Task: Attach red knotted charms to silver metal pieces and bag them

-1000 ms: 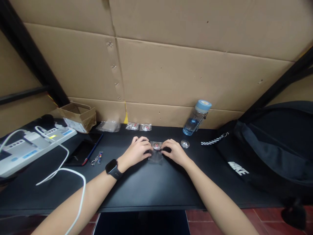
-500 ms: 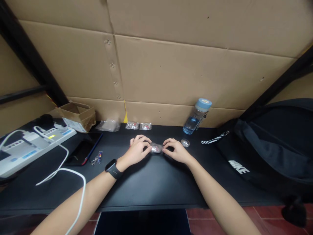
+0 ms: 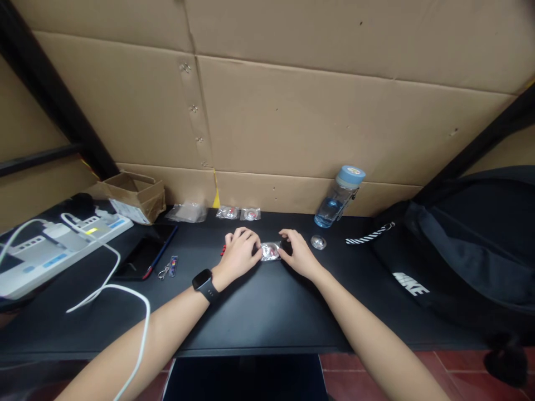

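Right, both hands are at the small clear packet with a shiny round piece inside, reddish in the middle (image 3: 271, 251); it's on or just above the table (image 3: 259, 312), can't tell which, between the two hands. Left hand (image 3: 241, 249): palm down, fingers curled, thumb tip at the packet's left edge; can't tell if it's actually gripping. Right hand (image 3: 298, 253): fingers bent, visible gap between thumb and forefinger, thumb at the packet's right edge; grip can't be confirmed either. Small red pieces (image 3: 223, 250) show just past the left hand's outer side, partly hidden by it. Black smartwatch (image 3: 204, 285) on the left wrist. Clear domed disc (image 3: 318, 242) sits loose just beyond the right hand. Behind it, the blue-capped bottle (image 3: 339, 197) stands near the cardboard wall (image 3: 292, 111), some liquid at the bottom. Along the wall, left of the bottle: two wrapped discs side by side, left one (image 3: 228, 213) and right one (image 3: 251, 214), then flat clear bags (image 3: 188, 212), then an open-topped carton (image 3: 134, 197). Left side of table: dark tablet (image 3: 147, 253), keychain (image 3: 169, 267) just beside it, power strip (image 3: 62, 248) with plugs in, white cable (image 3: 144, 328) crossing in front of the left forearm. Right side: black backpack (image 3: 468, 245), striped strap (image 3: 370, 234) next to it.
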A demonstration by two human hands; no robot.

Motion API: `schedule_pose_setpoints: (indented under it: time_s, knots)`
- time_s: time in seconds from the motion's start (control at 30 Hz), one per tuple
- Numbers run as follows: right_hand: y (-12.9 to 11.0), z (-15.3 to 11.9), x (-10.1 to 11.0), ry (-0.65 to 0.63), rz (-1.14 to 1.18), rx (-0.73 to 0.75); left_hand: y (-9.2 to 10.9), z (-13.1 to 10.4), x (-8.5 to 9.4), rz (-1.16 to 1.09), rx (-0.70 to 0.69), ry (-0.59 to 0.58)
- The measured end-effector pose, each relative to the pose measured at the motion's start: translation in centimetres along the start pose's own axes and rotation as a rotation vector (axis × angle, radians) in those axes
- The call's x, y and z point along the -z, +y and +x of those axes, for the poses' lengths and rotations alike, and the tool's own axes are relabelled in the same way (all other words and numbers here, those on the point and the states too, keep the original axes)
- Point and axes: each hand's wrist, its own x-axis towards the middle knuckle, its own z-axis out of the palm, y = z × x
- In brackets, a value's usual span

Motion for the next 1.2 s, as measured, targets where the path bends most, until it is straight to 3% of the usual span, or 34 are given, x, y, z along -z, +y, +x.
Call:
schedule_pose_setpoints:
  time_s: [0.13,0.3,0.5,0.77,0.9,1.0,1.1,1.2]
  knots:
    - [-0.3,-0.2,0.7,-0.125,-0.134,0.115,-0.5,-0.1,0.0,0.044,-0.116,-0.02]
    - [-0.8,-0.8,1.2,-0.251,-0.269,0.096,-1.0,-0.4,0.1,0.14,-0.22,-0.09]
    - [-1.2,-1.1,1.5,-0.228,-0.264,0.062,-0.1,-0.7,0.8,0.151,-0.28,-0.066]
    - [-0.8,-0.5,2.1,-0.205,0.041,-0.002,-0.2,-0.3,0.7,0.041,-0.176,-0.051]
    - [-0.2,-0.4,1.2,-0.156,0.179,-0.067,-0.3,-0.3,0.6,0.011,-0.159,-0.077]
    - [0.0,-0.3,0.4,-0.118,0.082,-0.105,0.0,-0.4,0.7,0.038,-0.169,-0.051]
    - [-0.5,-0.3,0.4,-0.034,-0.071,-0.055,0.4,-0.3,0.9,0.067,-0.161,-0.006]
    - [-1.4,-0.5,0.9,-0.072,-0.075,0.104,0.4,-0.2,1.5,0.093,-0.125,0.027]
